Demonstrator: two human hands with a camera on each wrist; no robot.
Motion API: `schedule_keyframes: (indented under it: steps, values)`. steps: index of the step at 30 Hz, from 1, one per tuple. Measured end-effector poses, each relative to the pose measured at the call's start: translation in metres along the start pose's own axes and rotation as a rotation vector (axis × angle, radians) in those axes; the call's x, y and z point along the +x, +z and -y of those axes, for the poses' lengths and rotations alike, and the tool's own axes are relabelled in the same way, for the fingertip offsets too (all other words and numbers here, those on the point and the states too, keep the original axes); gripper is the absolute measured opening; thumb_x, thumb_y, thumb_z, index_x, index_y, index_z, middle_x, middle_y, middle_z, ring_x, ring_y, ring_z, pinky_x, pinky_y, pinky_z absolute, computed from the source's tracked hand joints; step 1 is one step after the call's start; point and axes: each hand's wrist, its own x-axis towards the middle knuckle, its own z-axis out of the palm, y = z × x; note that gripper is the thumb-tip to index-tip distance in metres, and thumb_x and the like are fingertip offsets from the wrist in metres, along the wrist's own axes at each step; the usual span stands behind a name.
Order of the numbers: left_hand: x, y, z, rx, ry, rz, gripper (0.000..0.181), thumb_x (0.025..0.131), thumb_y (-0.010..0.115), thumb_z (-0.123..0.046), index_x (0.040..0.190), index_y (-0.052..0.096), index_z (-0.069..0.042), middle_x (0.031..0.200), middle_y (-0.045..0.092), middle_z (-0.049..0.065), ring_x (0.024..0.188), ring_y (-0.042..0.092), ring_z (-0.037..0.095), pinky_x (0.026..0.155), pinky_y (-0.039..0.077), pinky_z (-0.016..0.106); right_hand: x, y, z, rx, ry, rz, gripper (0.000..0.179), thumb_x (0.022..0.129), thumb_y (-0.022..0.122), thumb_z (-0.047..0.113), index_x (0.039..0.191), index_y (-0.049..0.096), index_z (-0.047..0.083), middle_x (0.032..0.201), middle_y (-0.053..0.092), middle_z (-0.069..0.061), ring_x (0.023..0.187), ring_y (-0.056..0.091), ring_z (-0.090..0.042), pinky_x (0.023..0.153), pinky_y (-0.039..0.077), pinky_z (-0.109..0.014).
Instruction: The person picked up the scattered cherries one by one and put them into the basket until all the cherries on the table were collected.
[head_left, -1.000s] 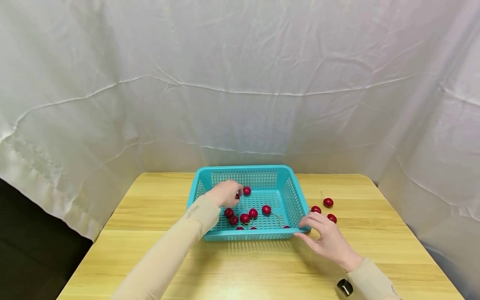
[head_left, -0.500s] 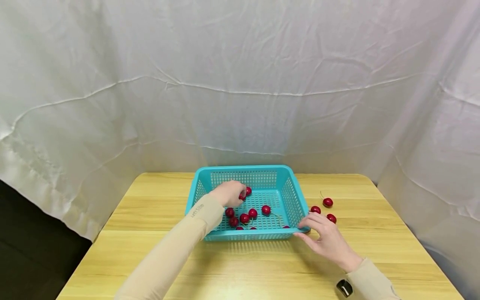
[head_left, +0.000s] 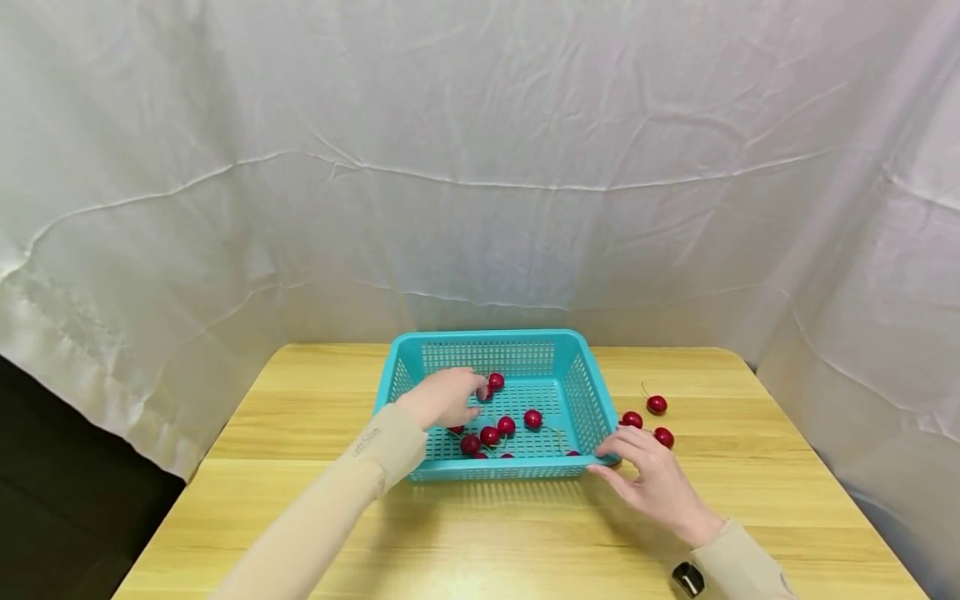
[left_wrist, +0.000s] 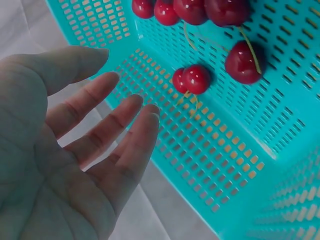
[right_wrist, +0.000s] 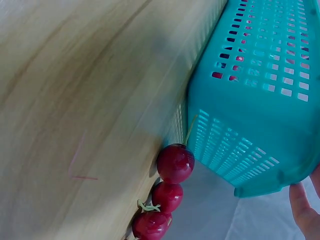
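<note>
A blue plastic basket (head_left: 498,471) with slotted walls stands on the table, several red cherries (head_left: 532,419) scattered over its floor. Inside its left half my left hand (head_left: 446,398) hovers with fingers spread and the palm holding nothing, as the left wrist view shows of the same hand (left_wrist: 75,135). Just past those fingertips two cherries (left_wrist: 196,79) lie side by side near a basket wall. At the near right corner my right hand (head_left: 652,479) grips the rim between thumb and fingers; the right wrist view catches only its fingertips (right_wrist: 302,207).
Outside the basket, three cherries (head_left: 656,405) with stems lie on the wooden table (head_left: 480,542) to the right, close to the basket's side wall. A pale cloth curtain (head_left: 480,183) hangs behind the table and along both sides.
My left hand has brought a cherry rightward beside another at the basket's far side and let go. It has then drawn back left with fingers opening. My right hand stays at the corner.
</note>
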Motion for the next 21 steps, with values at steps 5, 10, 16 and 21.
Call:
schedule_keyframes:
  steps: [5,10,16,21]
  values:
    - [-0.019,0.001,0.020,-0.010,-0.023,-0.104,0.023,0.093,0.070,-0.019,0.113,0.068,-0.009,0.122,0.066,0.011,0.108,0.063,0.028,0.100,0.053,0.044,-0.001,0.001,0.000,0.011,-0.012,-0.028,0.016,0.083,0.083,0.021,0.090,0.073,0.010,0.093,0.069,0.000,0.088,0.061,-0.013,0.088,0.048,-0.010]
    - [-0.043,0.000,0.045,-0.013,-0.071,-0.208,0.022,0.091,0.071,-0.017,0.111,0.067,-0.008,0.117,0.065,0.012,0.100,0.062,0.027,0.092,0.056,0.045,-0.004,0.000,0.002,-0.036,0.120,0.014,0.030,0.072,0.089,0.016,0.095,0.072,0.012,0.112,0.067,-0.013,0.105,0.060,-0.024,0.100,0.038,-0.005]
    - [-0.072,0.010,0.075,-0.088,-0.171,-0.332,0.041,0.093,0.067,-0.018,0.131,0.059,-0.004,0.132,0.058,0.020,0.119,0.057,0.039,0.102,0.050,0.056,-0.006,0.001,0.004,-0.077,0.246,0.043,0.035,0.068,0.091,0.013,0.097,0.072,0.013,0.126,0.064,-0.015,0.113,0.062,-0.030,0.101,0.032,0.000]
    - [-0.089,0.019,0.084,-0.153,-0.265,-0.363,0.061,0.098,0.061,-0.027,0.148,0.043,0.002,0.144,0.051,0.029,0.130,0.052,0.049,0.107,0.045,0.062,-0.009,0.004,0.003,-0.059,0.245,0.016,0.034,0.067,0.091,0.012,0.094,0.071,0.010,0.126,0.063,-0.016,0.114,0.061,-0.032,0.104,0.032,-0.004]
